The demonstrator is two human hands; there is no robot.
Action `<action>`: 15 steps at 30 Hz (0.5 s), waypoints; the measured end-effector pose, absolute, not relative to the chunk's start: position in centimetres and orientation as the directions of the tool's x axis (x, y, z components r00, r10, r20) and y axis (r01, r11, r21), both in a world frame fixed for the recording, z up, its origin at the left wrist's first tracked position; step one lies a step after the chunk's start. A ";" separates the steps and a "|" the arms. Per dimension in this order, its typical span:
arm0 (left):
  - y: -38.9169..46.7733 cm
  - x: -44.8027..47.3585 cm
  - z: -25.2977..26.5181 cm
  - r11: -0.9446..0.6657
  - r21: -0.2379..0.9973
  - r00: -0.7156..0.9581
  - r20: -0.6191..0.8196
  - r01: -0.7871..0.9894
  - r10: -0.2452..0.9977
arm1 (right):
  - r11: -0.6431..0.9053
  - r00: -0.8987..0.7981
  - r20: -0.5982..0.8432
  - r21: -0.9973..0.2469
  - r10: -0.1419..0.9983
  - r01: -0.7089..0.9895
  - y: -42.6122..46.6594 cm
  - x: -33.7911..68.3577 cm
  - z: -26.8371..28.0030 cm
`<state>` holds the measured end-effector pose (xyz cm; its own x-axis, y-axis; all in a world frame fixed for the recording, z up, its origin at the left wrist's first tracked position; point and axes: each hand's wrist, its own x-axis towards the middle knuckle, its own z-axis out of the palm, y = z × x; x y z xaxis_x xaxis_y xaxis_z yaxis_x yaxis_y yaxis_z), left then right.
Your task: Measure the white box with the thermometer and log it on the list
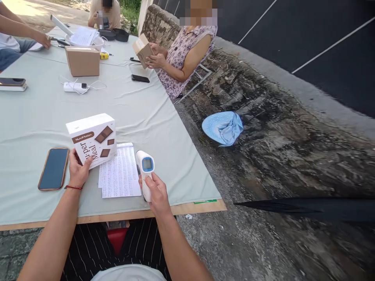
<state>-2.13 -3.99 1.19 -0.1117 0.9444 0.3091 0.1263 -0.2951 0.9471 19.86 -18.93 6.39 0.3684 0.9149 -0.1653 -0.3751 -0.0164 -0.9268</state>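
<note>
White box (91, 134) was at the wearer's eleven o'clock, left hand (78, 168) fingers pinching it; right hand (158, 192) fingers wrapped a thermometer (143, 163) at twelve. Steadying both seemed underway; any move likely needed firmness.

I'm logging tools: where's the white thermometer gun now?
In the head view, the thermometer gun is in the right hand, just right of the paper sheets, near the table edge.
</note>
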 end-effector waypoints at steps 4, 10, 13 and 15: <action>-3.0 -2.7 0.7 -0.390 0.892 -0.131 0.425 0.228 0.896 | -0.014 0.422 -0.198 -0.916 0.885 -0.401 -19.9 21.0 6.3; -2.2 -3.4 0.8 -0.357 0.841 -0.180 0.456 0.406 0.871 | -0.024 0.444 -0.247 -0.893 0.862 -0.450 -20.4 21.8 5.9; -2.2 -3.5 1.1 -0.366 0.809 -0.168 0.483 0.460 0.859 | -0.004 0.449 -0.221 -0.900 0.866 -0.436 -20.5 22.1 5.3; -2.2 -3.5 1.1 -0.375 0.811 -0.139 0.478 0.448 0.867 | -0.002 0.456 -0.184 -0.928 0.871 -0.372 -20.4 22.6 4.6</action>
